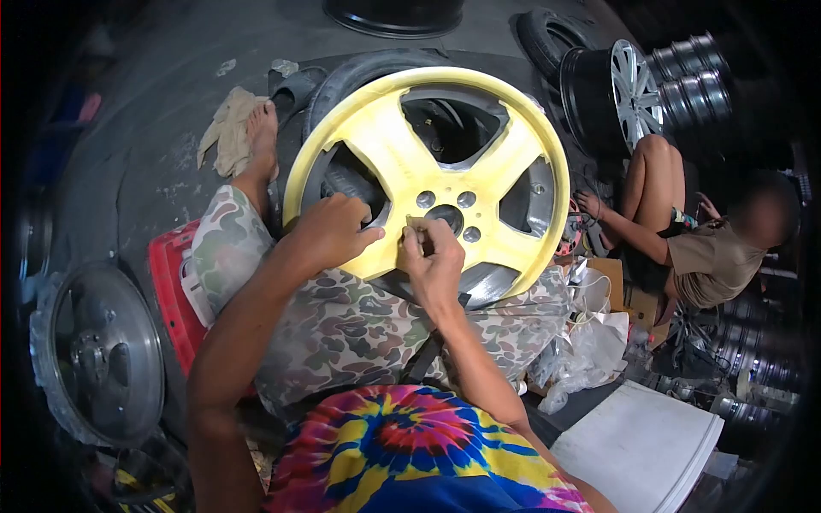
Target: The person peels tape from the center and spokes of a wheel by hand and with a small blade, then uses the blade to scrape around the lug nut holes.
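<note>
A yellow-coated wheel rim (385, 162) with broad spokes rests tilted against my legs, with bare grey metal showing at its inner edges. My left hand (333, 231) is over the left spoke, its fingers curled and its thumb apart from them. What lies under those fingers is hidden. Just left of the centre bore, my right hand (434, 261) is closed in a pinch at the hub face. A small yellowish piece (417, 221) shows at its fingertips, too small to name surely. Several bolt holes surround the bore.
Behind the rim lies a black tyre (342, 73). A person (718, 256) sits at the right near stacked wheels (688, 90). Plastic bags (590, 355) and a white panel (637, 449) are at my right. A red stool (175, 291) and another rim (107, 355) are at left.
</note>
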`<act>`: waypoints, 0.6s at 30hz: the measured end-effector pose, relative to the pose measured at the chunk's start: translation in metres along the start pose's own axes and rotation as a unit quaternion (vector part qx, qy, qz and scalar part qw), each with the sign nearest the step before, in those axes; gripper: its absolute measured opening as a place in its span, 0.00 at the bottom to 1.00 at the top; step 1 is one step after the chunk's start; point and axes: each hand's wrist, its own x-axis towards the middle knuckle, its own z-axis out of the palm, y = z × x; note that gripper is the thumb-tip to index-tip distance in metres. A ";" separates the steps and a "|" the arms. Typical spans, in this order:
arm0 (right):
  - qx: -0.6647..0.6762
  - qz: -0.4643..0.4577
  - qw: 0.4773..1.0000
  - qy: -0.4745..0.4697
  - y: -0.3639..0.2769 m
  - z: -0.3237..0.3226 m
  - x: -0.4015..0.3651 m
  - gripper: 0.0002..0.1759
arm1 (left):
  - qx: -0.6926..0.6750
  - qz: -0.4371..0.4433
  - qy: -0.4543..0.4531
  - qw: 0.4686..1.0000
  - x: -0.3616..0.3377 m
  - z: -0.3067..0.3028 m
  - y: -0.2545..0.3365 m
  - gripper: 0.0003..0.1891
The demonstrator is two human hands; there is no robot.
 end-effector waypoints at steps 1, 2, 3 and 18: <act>0.022 0.031 0.999 0.002 0.001 0.000 -0.001 0.06 | 0.000 -0.004 0.000 1.000 -0.001 0.000 -0.002 0.21; 0.026 0.043 0.999 -0.001 0.002 -0.001 -0.002 0.08 | -0.002 -0.012 -0.014 1.000 0.000 0.000 -0.003 0.21; 0.027 0.042 0.999 -0.002 0.002 -0.001 -0.004 0.08 | -0.005 -0.018 -0.028 0.999 0.000 -0.001 -0.002 0.21; 0.060 0.068 0.996 0.016 0.004 0.006 -0.008 0.08 | -0.004 -0.016 -0.027 1.000 -0.002 -0.004 0.001 0.20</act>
